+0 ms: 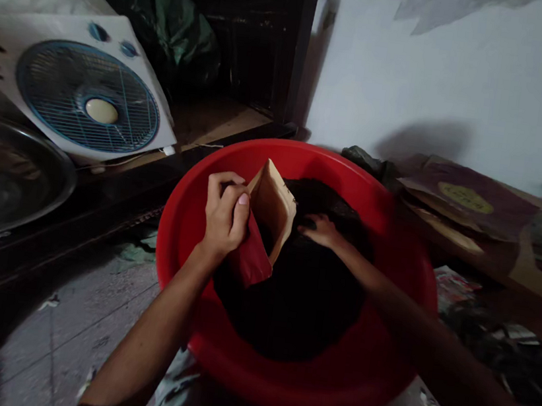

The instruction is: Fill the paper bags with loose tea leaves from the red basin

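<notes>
Over the red basin [180, 244] on the floor [71, 316], the person's left hand [223, 213] holds a paper pouch [267, 229], red outside and brown inside. The fingers [223, 183] are clenched around its upper left edge with the thumb pressed on the front. The pouch stands tilted inside the basin, mouth open toward the right, its lower end touching the dark loose heap [297, 306] that fills the basin's middle. The right hand [320, 229] lies palm down on that heap, just beside the pouch's mouth. Its fingers sink into the dark mass, so whether they grip any of it cannot be told. A white box fan [88, 96] leans at the upper left above a metal tray [0, 174], and flat printed packets [466, 199] lie to the right.
</notes>
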`<state>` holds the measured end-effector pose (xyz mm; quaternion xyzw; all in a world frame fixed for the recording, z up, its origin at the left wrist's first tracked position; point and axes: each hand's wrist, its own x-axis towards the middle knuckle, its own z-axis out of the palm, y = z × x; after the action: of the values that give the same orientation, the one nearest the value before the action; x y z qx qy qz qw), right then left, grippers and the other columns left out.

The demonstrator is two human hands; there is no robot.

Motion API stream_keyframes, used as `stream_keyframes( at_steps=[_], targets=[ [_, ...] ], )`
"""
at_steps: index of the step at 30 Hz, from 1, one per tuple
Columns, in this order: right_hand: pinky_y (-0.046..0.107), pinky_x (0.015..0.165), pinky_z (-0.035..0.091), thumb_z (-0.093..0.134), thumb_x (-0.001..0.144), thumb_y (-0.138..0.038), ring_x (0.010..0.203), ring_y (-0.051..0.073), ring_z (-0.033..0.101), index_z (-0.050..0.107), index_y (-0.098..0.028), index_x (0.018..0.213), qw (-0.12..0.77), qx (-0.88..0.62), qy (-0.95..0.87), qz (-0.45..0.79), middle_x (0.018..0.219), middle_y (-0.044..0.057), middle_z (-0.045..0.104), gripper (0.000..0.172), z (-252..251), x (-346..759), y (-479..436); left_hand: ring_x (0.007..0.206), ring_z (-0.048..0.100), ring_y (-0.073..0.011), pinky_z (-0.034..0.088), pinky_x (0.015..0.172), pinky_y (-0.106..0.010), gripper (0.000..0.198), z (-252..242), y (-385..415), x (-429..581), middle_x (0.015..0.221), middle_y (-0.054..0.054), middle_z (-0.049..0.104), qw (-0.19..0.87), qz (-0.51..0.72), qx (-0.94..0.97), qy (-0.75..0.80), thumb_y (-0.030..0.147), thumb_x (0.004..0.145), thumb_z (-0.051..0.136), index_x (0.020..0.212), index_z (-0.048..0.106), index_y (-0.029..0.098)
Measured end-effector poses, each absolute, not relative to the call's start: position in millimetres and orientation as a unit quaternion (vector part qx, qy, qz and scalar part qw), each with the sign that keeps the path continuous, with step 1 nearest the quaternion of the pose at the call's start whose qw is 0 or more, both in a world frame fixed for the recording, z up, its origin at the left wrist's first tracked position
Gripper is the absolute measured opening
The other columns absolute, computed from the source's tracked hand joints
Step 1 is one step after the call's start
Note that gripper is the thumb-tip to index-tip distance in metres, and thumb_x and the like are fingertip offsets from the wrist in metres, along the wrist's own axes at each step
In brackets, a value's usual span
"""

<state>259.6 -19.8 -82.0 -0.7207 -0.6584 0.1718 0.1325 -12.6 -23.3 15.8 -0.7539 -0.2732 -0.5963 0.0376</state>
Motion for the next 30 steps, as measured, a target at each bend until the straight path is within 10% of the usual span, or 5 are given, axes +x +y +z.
stream_keyframes(
  at_steps=[6,18,30],
  targets=[
    [0.072,0.1,0.034,0.059,0.089,-0.046,0.142,0.051,0.019,0.046,-0.016,0.143,-0.057,-0.7,-0.69,0.175,0.158,0.024,0.023,0.064,-133.0,254.2,-54.3,0.094,0.055,-0.0181,0.048,0.086,-0.037,0.021,15.9,-22.6,-12.4,0.1,-0.007,0.053,0.043,-0.602,-0.753,-0.263,0.029,0.1,0.04,0.091,0.056,0.019],
    [0.042,0.102,0.047,0.059,0.086,-0.046,0.119,0.032,0.062,0.056,-0.017,0.137,-0.116,-0.548,-0.741,0.37,0.133,0.015,0.063,0.058,-119.7,241.8,-110.3,0.092,0.055,-0.0169,0.048,0.084,-0.036,0.018,16.4,-21.0,-11.8,0.099,-0.006,0.054,0.034,-0.607,-0.755,-0.247,0.025,0.099,0.041,0.093,0.057,0.019],
    [0.022,0.045,0.043,0.06,0.086,-0.056,0.057,0.012,0.056,0.055,-0.027,0.103,0.518,-0.577,-0.504,0.381,0.08,-0.002,0.061,0.034,23.1,211.8,-111.0,0.093,0.056,-0.0187,0.05,0.081,-0.036,0.02,15.6,-28.3,-8.2,0.099,-0.006,0.054,0.028,-0.575,-0.788,-0.218,0.028,0.099,0.04,0.103,0.058,0.02]
  ],
)
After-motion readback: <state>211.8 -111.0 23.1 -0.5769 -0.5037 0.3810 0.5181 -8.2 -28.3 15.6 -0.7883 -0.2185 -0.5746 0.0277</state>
